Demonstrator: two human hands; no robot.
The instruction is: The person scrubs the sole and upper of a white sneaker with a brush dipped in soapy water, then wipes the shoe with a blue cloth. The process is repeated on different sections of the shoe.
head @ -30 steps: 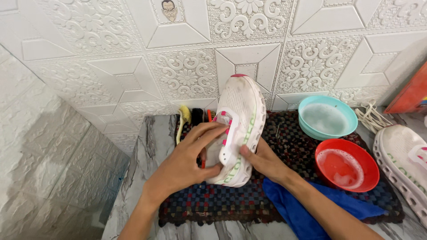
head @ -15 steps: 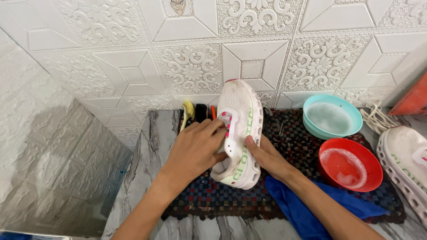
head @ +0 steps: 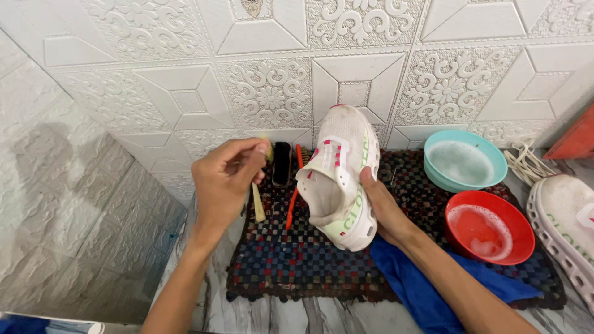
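Observation:
My right hand [head: 385, 210] grips a white sneaker [head: 341, 176] with pink and green trim, holding it tilted above a checkered woven mat [head: 322, 260], its opening turned toward me. My left hand [head: 226, 179] is off the shoe and hovers to its left, fingers pinched near the top of a pale-handled brush [head: 258, 201] lying on the mat. Whether the fingers touch the brush cannot be told. A black brush [head: 282, 162] and an orange-handled brush [head: 294, 192] lie beside it.
A teal bowl [head: 464, 161] of cloudy water and a red bowl [head: 489, 226] of soapy water stand right of the shoe. A blue cloth [head: 427, 287] lies under my right forearm. A second white sneaker [head: 566, 226] and loose laces [head: 526, 161] are at the far right. Embossed white wall panels rise behind.
My left hand has let go of the sneaker and moved left to the brushes. The right hand now holds the shoe alone, turned more open toward me.

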